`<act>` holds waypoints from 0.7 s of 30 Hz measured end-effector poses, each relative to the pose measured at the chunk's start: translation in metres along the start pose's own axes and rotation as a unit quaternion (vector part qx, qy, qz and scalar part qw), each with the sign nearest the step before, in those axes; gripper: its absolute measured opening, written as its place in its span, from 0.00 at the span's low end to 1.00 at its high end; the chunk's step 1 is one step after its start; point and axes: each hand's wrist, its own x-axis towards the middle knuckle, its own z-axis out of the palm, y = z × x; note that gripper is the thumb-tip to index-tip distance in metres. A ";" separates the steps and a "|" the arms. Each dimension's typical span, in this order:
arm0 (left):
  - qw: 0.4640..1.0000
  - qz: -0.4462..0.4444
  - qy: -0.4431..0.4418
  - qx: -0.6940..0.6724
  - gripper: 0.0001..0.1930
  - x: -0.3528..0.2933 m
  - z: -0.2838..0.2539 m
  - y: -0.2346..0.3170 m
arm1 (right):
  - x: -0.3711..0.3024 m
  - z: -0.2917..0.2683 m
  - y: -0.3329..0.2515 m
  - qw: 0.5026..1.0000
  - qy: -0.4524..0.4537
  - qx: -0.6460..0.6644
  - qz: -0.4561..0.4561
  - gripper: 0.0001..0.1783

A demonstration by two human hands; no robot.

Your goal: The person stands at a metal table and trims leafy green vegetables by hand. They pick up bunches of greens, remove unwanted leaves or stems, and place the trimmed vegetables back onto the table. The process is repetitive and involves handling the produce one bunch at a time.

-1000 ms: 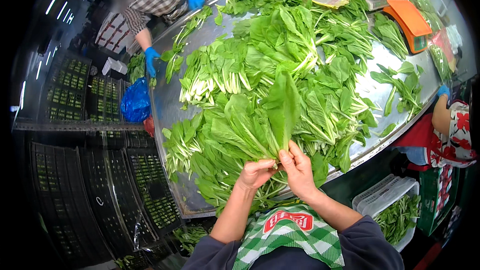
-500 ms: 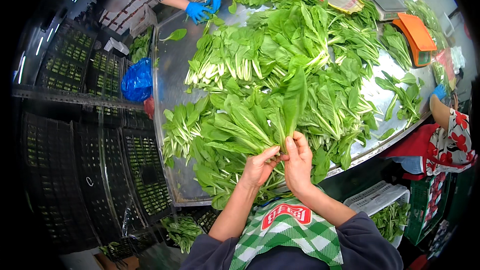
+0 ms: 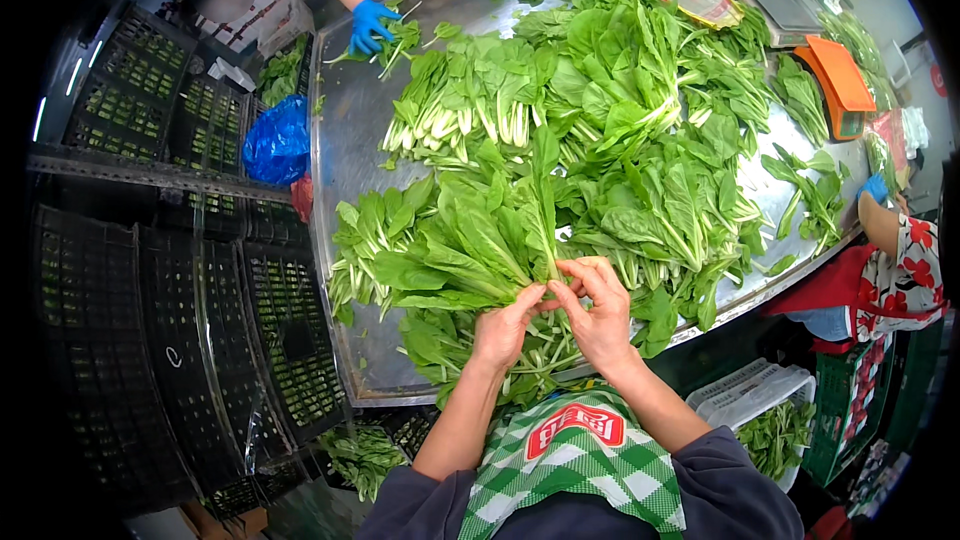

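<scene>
A bunch of leafy greens (image 3: pixel 470 235) fans out up and to the left from my two hands, its pale stem ends gathered between them. My left hand (image 3: pixel 505 330) is closed around the stems from the left. On the other side, my right hand (image 3: pixel 597 312) pinches the base of a stalk at the bunch's right edge, its fingertips meeting those of the left. Under and beyond them, more leafy greens (image 3: pixel 690 210) lie heaped on the metal table (image 3: pixel 385 375). A row with white stems (image 3: pixel 465 120) lies farther back.
Across the table a co-worker's blue-gloved hand (image 3: pixel 370 27) touches some leaves. An orange scale (image 3: pixel 838 75) stands at the far right near another person. Black crates (image 3: pixel 200 340) stack along the left, beside a blue plastic bag (image 3: pixel 277 142). A white basket (image 3: pixel 755 390) sits low right.
The bunch and my left hand have shifted slightly left, and the upright stalk now leans against the bunch. The co-worker's gloved hands have moved apart, one gathering leaves at the table's far left.
</scene>
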 end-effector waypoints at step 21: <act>0.996 -0.037 0.056 -0.052 0.13 0.015 0.002 -0.002 | -0.008 0.025 0.027 0.986 0.038 0.089 0.133 0.05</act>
